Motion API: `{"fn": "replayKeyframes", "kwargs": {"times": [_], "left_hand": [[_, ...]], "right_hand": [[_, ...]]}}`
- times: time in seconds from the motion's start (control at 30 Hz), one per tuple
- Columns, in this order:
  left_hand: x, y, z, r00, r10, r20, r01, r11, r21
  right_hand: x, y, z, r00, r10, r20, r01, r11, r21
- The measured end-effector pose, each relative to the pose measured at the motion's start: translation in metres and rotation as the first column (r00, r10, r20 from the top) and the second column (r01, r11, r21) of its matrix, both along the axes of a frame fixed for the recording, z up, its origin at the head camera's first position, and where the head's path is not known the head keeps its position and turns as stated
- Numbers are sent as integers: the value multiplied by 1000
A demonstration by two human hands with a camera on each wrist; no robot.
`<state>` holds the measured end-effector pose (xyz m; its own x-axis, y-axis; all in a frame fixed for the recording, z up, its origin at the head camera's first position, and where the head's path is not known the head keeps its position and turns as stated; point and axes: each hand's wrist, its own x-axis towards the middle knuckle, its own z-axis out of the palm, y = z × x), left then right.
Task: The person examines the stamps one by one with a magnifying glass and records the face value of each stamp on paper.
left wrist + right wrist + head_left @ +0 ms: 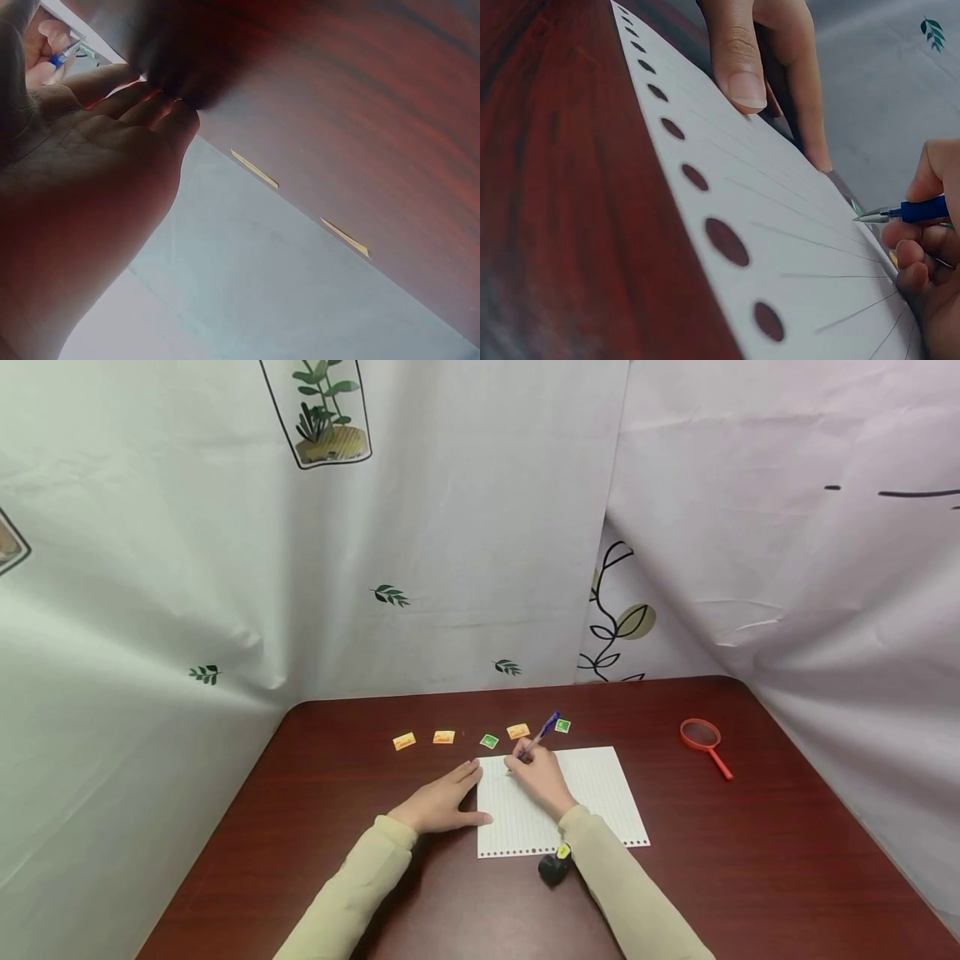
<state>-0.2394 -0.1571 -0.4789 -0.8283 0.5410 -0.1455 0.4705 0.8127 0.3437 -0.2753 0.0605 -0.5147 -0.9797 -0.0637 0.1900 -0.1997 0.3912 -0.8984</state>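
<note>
A ruled sheet of loose-leaf paper [600, 793] lies on the dark red table, its row of punched holes along the near edge. My right hand [542, 779] pinches a blue pen [550, 724] over the upper left part of the sheet. In the right wrist view, the metal tip of the pen [919, 211] points at the paper [780, 202], close to its surface. With fingers extended, my left hand [442, 802] rests at the sheet's left edge, thumb on the paper. The left wrist view shows that hand [97, 150] from the palm side.
Beyond the paper lies a row of small stamp-like pieces, some orange [444, 737] and some green [489, 742]. A red magnifying glass [720, 763] is off to the right on the table [315, 793]. Patterned white cloth [480, 527] hangs behind the table and along its sides.
</note>
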Motion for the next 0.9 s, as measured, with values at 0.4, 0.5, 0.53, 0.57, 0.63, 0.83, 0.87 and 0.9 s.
{"fn": "replayKeyframes", "kwargs": {"times": [0.4, 0.5, 0.53, 0.57, 0.63, 0.83, 0.87, 0.9], "left_hand": [[-1, -1, -1, 1000, -4, 2, 4, 1000, -11], [-1, -1, -1, 1000, -9, 5, 9, 1000, -19], [-2, -1, -1, 1000, -10, 6, 10, 1000, -18], [-2, -1, -1, 1000, -11, 7, 11, 1000, -19], [-2, -1, -1, 1000, -10, 6, 10, 1000, -17], [-3, -1, 0, 1000, -9, 5, 9, 1000, -4], [-3, -1, 0, 1000, -9, 5, 9, 1000, -1], [-3, 0, 1, 1000, -9, 6, 9, 1000, 1]], "right_hand": [[0, 0, 2, 1000, -23, -3, 23, 1000, 20], [0, 0, 3, 999, -37, 5, 37, 999, 25], [0, 0, 3, 999, -37, 8, 37, 999, 27], [0, 0, 3, 999, -37, 10, 36, 999, 28], [0, 0, 4, 999, -36, 11, 35, 999, 27], [-1, 0, 4, 999, -43, 14, 43, 999, 25], [-1, 0, 4, 999, -45, 15, 44, 999, 26], [-1, 0, 4, 999, -46, 16, 46, 999, 25]]}}
